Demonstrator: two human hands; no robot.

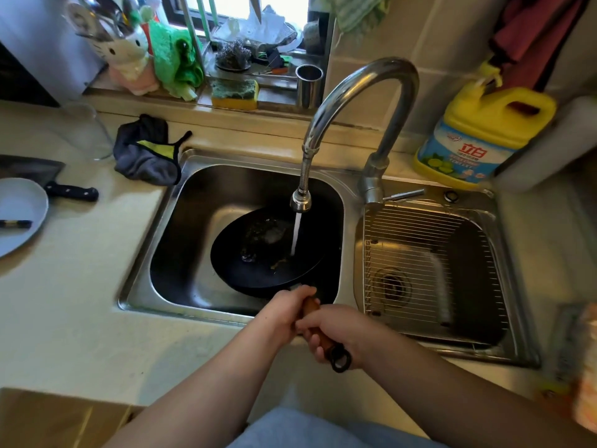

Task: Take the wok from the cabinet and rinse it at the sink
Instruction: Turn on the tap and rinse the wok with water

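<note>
A black wok (258, 263) sits tilted inside the left basin of the steel sink (151, 240). Its brown wooden handle (311, 307) reaches toward me over the sink's front rim. My left hand (284, 313) grips the handle close to the wok. My right hand (339, 334) grips it nearer the black end loop. Water runs from the curved tap (361, 101) in a thin stream onto the right side of the wok's inside, where some water pools.
The right basin (484, 240) holds a wire rack. A yellow detergent jug (478, 137) stands behind it. A dark cloth (145, 153), a knife (71, 190) and a grey plate (19, 215) lie on the left counter. A sponge (234, 93) rests on the sill.
</note>
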